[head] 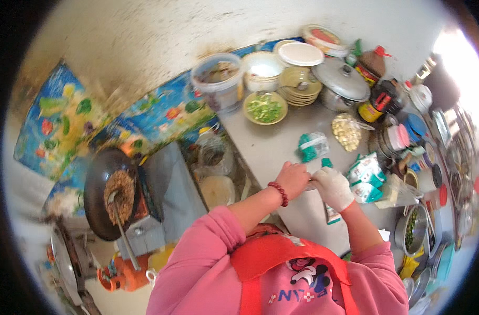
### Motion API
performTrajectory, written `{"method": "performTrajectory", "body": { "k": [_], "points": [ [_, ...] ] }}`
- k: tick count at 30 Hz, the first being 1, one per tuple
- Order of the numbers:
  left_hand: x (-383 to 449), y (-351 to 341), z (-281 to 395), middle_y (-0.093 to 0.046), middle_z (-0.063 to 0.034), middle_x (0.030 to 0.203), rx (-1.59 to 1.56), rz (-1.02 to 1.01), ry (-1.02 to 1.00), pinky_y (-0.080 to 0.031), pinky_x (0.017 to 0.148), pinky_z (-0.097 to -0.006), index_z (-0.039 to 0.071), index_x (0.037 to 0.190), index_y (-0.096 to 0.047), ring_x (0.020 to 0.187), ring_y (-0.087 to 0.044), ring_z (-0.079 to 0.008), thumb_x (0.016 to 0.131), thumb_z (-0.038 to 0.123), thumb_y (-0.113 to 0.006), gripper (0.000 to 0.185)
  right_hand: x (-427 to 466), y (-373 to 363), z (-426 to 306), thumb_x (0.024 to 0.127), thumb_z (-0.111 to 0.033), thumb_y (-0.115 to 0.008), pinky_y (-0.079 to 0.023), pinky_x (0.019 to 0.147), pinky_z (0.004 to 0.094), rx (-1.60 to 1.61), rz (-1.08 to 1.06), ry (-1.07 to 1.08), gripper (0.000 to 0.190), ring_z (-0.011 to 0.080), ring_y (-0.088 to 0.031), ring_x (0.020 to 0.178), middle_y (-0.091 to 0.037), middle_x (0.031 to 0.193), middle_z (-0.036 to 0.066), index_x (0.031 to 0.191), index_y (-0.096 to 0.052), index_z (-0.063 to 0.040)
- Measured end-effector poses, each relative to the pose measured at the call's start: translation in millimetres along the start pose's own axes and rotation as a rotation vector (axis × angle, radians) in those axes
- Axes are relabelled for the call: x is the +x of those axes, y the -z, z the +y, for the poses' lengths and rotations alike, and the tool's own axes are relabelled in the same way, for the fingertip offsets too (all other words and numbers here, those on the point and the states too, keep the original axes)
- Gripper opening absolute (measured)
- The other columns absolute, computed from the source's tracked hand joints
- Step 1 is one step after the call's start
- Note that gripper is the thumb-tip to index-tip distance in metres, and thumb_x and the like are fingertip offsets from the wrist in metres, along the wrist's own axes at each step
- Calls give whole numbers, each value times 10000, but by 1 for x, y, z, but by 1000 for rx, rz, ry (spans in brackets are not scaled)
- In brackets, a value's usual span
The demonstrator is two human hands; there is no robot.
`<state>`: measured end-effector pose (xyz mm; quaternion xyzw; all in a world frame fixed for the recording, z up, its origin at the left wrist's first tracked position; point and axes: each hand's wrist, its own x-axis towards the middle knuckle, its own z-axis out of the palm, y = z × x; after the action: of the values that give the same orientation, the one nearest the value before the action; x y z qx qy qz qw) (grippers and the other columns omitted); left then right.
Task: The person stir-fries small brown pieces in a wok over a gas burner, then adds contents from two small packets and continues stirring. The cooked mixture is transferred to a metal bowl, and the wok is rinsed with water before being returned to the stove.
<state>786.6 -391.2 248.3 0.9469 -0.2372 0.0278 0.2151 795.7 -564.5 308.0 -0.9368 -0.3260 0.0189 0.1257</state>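
Note:
My left hand [292, 179], bare with a red bead bracelet, meets my right hand [334, 189], which wears a white glove. Their fingers close together over the table's near part, pinching a small translucent piece [310, 186], perhaps plastic packaging. The fingers hide most of it. A green-and-white packet [332, 217] shows below my gloved hand, partly covered by it. Just beyond the hands lies a crumpled green-and-clear plastic bag [313, 145]. Several green-and-white printed packets [366, 179] are heaped right of my right hand.
On the table [259, 138] stand a bowl of chopped scallions [265, 108], stacked plates [300, 88], a lidded pot [342, 82] and sauce bottles [381, 100]. Peeled garlic [346, 132] lies nearer. At left, a wok [95, 197] holds brown minced food and a ladle [125, 236].

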Motion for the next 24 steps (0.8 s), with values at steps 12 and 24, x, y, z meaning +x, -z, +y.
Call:
{"method": "performTrajectory", "body": {
  "k": [12,24],
  "points": [
    [16,-9,-10,-553,-79,771,-53,121,-206,-417,703,-424,90,744,-591,774,-564,-291,770,129,-539,70,12,-7,-1,833,-275,-540,-519,638,476,44,-96,-230,233,368,-644,720,-649,772,184,786,-634,-67],
    [45,-15,-58,-500,-61,719,-61,308,-341,-370,667,-391,111,727,-525,684,-542,-256,764,131,-587,75,48,-80,18,843,-260,-471,-479,660,453,845,190,-593,272,371,-627,741,-621,758,219,753,-582,-28]
  ]
}}
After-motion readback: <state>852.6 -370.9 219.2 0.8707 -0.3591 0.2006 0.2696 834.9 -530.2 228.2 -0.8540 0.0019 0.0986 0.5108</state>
